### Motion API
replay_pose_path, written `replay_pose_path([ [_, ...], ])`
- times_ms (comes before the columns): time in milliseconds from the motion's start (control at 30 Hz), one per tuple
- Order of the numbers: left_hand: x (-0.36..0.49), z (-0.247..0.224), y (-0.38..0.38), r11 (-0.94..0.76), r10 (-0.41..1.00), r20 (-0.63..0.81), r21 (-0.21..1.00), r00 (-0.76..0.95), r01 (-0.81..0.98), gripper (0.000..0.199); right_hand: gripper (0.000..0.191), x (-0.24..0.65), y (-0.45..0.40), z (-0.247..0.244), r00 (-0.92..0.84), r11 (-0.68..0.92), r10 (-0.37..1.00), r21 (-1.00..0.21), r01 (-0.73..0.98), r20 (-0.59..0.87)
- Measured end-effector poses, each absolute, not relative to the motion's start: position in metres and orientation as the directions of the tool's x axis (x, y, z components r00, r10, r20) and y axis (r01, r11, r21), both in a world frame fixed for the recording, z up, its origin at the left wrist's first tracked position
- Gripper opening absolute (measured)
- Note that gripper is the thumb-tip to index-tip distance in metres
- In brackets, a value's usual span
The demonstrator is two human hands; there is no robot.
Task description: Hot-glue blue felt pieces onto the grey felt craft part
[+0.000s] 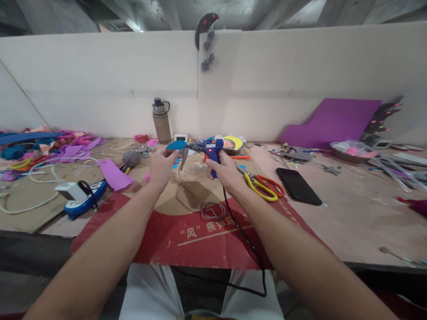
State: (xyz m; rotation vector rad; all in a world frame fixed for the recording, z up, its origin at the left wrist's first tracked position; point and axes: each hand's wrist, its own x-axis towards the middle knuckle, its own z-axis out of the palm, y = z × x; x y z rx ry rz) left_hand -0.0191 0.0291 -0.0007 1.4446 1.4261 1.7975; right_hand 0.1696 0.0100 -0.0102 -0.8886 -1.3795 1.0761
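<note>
Left hand [161, 164] pinches the blue piece [176, 145] above the far part of the cardboard [150, 249]. Right hand [227, 170] grips the glue gun [216, 148], aimed left. Gluing appears under way, unfinished; contact between piece and gun cannot be confirmed.

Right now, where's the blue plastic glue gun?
Near the middle of the head view, the blue plastic glue gun is gripped in the bare right hand, just right of the flat teal-blue piece held in the left hand.
</note>
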Motion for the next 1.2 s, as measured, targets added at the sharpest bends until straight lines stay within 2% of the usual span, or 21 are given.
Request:
replay_pose_path([
  [133,-0.019,0.0,0.029,-0.394,0.823,0.453,0.89,-0.343,0.231,0.011,0.019,0.17,0.0,-0.003,-0.025,0.428,0.903,-0.892,0.144,0.429],
  [267,-0.021,-0.003,0.031,-0.408,0.818,0.465,0.884,-0.338,0.229,0.014,0.023,0.171,-0.009,0.003,-0.093,0.564,0.816,-0.748,0.351,0.571],
  [367,-0.023,-0.005,0.036,-0.383,0.825,0.406,0.913,-0.393,0.139,0.015,0.023,0.173,-0.013,0.004,-0.12,0.615,0.779,-0.713,0.337,0.616],
  [467,-0.026,-0.005,0.041,-0.355,0.848,0.298,0.933,-0.439,-0.053,0.013,0.021,0.175,-0.01,0.002,-0.065,0.607,0.784,-0.742,0.283,0.617],
  [567,-0.028,-0.003,0.041,-0.317,0.88,0.193,0.919,-0.434,-0.235,0.015,0.02,0.176,0.001,-0.001,0.049,0.486,0.868,-0.866,0.118,0.494],
  [633,-0.028,-0.002,0.04,-0.273,0.898,0.133,0.915,-0.419,-0.296,0.015,0.015,0.178,0.013,-0.003,0.103,0.284,0.956,-0.952,-0.116,0.273],
  [700,-0.027,-0.001,0.039,-0.237,0.909,0.099,0.921,-0.405,-0.308,0.014,0.009,0.181,0.025,-0.008,0.079,0.043,0.997,-0.948,-0.314,0.02],
  [733,-0.027,-0.001,0.038,-0.227,0.913,0.095,0.926,-0.397,-0.3,0.014,0.007,0.183,0.031,-0.011,0.05,-0.042,0.997,-0.937,-0.347,-0.064],
  [833,-0.025,0.0,0.036,-0.226,0.916,0.115,0.939,-0.386,-0.259,0.013,0.008,0.189,0.047,-0.023,-0.024,-0.209,0.977,-0.928,-0.309,-0.212],
  [933,-0.023,0.0,0.035,-0.246,0.915,0.149,0.943,-0.375,-0.224,0.013,0.009,0.194,0.056,-0.035,-0.068,-0.308,0.951,-0.922,-0.235,-0.3],
  [1067,-0.023,0.0,0.035,-0.247,0.915,0.162,0.949,-0.369,-0.197,0.014,0.011,0.194,0.06,-0.039,-0.074,-0.316,0.948,-0.941,-0.121,-0.309],
  [1200,-0.024,-0.002,0.036,-0.24,0.922,0.162,0.952,-0.351,-0.191,0.016,0.015,0.192,0.059,-0.036,-0.033,-0.242,0.969,-0.968,0.063,-0.245],
])
